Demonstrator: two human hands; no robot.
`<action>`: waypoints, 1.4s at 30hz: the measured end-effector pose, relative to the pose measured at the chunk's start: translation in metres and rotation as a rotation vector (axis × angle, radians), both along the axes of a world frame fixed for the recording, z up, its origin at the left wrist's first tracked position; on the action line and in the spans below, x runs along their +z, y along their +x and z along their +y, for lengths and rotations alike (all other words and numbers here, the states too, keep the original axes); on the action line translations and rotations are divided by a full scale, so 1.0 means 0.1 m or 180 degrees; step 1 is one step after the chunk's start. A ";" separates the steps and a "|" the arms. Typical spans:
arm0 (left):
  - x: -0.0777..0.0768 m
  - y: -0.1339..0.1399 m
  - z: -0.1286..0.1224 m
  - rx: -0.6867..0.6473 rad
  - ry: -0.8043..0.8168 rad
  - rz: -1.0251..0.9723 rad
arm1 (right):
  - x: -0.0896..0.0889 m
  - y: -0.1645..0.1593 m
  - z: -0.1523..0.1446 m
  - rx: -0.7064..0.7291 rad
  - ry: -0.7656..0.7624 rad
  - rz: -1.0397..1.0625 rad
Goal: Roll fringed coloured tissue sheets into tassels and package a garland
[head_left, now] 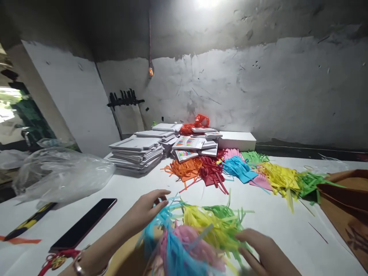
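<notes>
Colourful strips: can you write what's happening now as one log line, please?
left hand: open, at blue strips | right hand: blurred, by yellow strips, grip unclear | phone: lying on table

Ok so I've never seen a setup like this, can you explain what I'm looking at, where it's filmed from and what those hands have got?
There's no machine here, just a person's two bare hands. The single picture comes from a camera worn on the head, looking forward and down.

On the white table, a loose heap of colourful strips lies in front: blue, pink, yellow and green. The left hand is open at its far left side, gripping nothing visible. The right hand is blurred at its right side, so I can't tell whether it grips any.

Farther back are more fringed bundles and white stacks. At left are a dark phone and a clear plastic bag.
</notes>
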State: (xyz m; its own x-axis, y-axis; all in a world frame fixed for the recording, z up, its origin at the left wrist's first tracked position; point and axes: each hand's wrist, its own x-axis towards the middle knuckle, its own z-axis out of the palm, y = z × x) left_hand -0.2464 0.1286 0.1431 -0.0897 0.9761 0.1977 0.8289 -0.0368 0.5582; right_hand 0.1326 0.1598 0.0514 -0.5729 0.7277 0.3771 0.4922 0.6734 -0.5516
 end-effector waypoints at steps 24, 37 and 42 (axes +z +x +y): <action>-0.88 0.35 1.95 -0.1166 -0.0696 0.0243 | -0.26 -1.48 2.18 -0.1168 -0.0510 -0.0558; -1.23 0.63 2.42 -0.0782 -0.0835 -0.0548 | -0.45 -1.50 2.26 -0.1059 -0.0359 -0.0272; -1.33 0.62 2.48 -0.0511 -0.0936 -0.1013 | -0.35 -1.49 2.13 -0.0837 0.0101 -0.0730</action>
